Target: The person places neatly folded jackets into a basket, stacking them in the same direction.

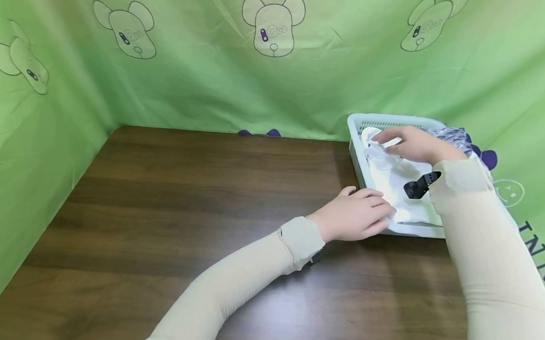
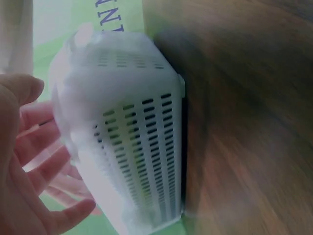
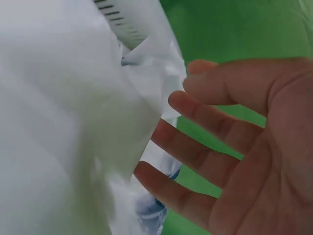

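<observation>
A pale blue-white plastic basket (image 1: 362, 167) with slotted walls stands at the right of the table. White, thin, crumpled material (image 1: 406, 172) lies in it, and a grey-blue patterned cloth (image 1: 450, 135) shows at its back right. My right hand (image 1: 410, 144) is over the back left of the basket; in the right wrist view its loosely bent fingers (image 3: 183, 142) are right at the edge of a white sheet (image 3: 73, 122), thumb apart from it. My left hand (image 1: 355, 215) is at the basket's near left corner, fingers spread over the rim (image 2: 66, 112).
The brown wooden table (image 1: 182, 211) stretches to the left of the basket. A green curtain (image 1: 203, 74) with printed bear heads hangs behind and on both sides, close to the basket's back and right. A black wrist camera (image 1: 420, 187) sits under the right wrist.
</observation>
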The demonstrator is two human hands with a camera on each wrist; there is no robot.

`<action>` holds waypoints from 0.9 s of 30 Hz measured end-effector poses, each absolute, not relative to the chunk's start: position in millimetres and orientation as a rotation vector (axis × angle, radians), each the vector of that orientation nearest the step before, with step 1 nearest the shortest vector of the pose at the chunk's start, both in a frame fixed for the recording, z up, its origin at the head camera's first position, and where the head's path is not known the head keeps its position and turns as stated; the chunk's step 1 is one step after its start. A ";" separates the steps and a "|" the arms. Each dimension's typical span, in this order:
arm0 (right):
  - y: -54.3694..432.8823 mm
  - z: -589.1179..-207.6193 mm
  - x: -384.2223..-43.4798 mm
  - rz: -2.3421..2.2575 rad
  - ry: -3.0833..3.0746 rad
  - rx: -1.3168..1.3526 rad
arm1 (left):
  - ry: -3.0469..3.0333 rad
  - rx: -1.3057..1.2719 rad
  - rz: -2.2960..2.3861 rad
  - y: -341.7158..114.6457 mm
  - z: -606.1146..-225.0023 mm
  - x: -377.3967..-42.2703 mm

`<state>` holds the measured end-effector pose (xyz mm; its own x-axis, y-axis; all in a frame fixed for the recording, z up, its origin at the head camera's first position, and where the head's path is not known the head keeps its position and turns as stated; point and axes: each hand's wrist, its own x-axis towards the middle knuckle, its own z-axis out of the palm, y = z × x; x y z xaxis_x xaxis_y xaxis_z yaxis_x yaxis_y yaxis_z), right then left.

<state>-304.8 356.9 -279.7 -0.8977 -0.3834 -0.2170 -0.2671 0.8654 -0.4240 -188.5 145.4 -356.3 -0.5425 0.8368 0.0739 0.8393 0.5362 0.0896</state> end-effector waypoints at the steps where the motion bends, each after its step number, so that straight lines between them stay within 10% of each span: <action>1: 356.4 -280.3 -304.6 -0.556 2.770 -0.491 | -2.716 -1.497 -0.177 142.5 -356.6 -188.5; 27: 277.5 -297.9 -301.6 -0.940 3.068 -0.308 | -2.772 -1.165 -0.152 -9.7 -383.5 -233.5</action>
